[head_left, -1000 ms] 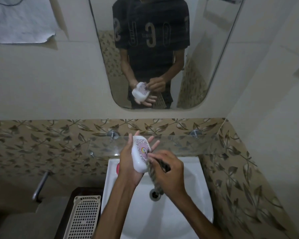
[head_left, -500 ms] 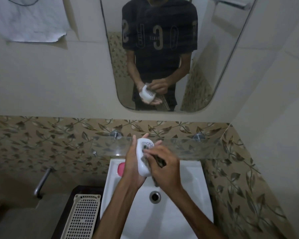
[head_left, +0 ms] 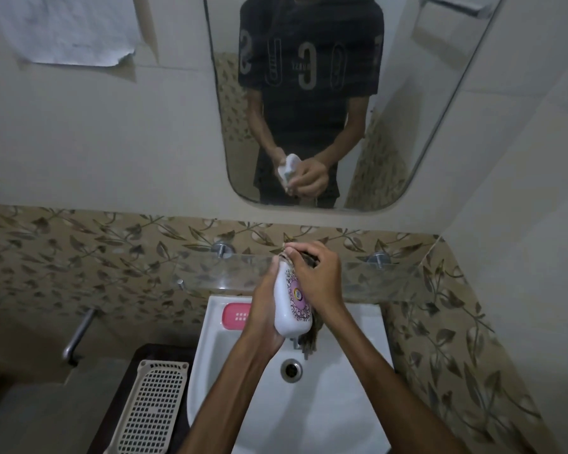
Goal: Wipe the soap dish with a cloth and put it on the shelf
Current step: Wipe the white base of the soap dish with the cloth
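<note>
Your left hand (head_left: 263, 309) grips the soap dish (head_left: 291, 303) upright over the sink (head_left: 341, 388) so your right hand (head_left: 318, 280), closed on the cloth (head_left: 310, 339), can rub its face.

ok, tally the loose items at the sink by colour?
White: 1, soap dish in the left hand
Pink: 1, tray on the basin
Brown: 1, cloth in the right hand
Beige: 1, perforated basket
Total: 4

Dark short-sleeved T-shirt (head_left: 310, 70) with pale lettering.

dim, flat indoor light; soft shadows, wide-angle bending at edges, slight blur throughout.
</note>
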`<state>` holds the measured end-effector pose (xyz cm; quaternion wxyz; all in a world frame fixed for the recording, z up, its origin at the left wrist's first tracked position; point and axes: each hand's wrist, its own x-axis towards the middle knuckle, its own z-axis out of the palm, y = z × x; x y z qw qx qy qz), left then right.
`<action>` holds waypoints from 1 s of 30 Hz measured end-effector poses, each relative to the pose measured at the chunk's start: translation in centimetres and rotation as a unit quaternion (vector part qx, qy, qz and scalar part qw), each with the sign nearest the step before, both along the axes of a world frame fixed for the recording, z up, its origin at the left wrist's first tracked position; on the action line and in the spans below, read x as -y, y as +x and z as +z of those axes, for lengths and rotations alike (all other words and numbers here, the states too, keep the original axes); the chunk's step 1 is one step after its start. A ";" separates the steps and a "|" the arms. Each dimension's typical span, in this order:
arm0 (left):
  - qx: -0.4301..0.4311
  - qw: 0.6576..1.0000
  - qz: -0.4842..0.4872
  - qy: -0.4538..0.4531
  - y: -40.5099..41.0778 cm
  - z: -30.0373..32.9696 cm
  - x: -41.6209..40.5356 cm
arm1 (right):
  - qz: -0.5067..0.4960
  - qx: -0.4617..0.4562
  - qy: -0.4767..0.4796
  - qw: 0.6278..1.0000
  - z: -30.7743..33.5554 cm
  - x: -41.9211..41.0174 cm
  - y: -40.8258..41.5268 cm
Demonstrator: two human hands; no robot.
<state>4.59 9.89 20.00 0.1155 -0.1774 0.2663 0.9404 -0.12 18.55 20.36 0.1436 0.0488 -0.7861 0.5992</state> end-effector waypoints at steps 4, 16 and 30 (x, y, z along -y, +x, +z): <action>-0.004 1.000 0.022 0.004 0.1 0.6 0.0 | -0.008 0.092 -0.021 0.995 -0.3 0.5 -0.1; -0.008 0.935 0.226 -0.273 0.1 -0.8 0.1 | -0.016 0.304 0.058 0.951 -4.6 1.1 4.0; -0.295 0.661 0.233 -0.649 -1.2 -5.3 2.1 | -0.033 0.430 -0.143 0.891 -4.7 0.8 6.9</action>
